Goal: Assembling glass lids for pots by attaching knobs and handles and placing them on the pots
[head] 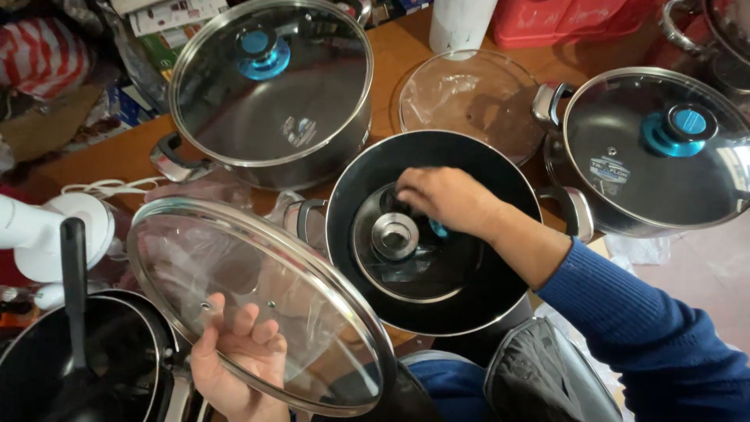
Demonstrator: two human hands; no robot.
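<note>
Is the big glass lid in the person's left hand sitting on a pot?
No, the left hand holds the big glass lid tilted in the air, off any pot.

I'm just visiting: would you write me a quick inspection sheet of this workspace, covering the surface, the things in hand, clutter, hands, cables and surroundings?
Surface: wooden table, crowded with cookware.
Things in hand: large glass lid, tilted, no knob fitted; open black pot with a smaller lid lying inside it.
Clutter: two lidded pots with blue knobs; a loose lid in plastic wrap; a black pan.
Hands: left hand holds the large glass lid from below; right hand reaches into the open black pot, touching the smaller lid.
Cables: white cord by a white appliance.
Surroundings: red crate, papers, striped cloth.
</note>
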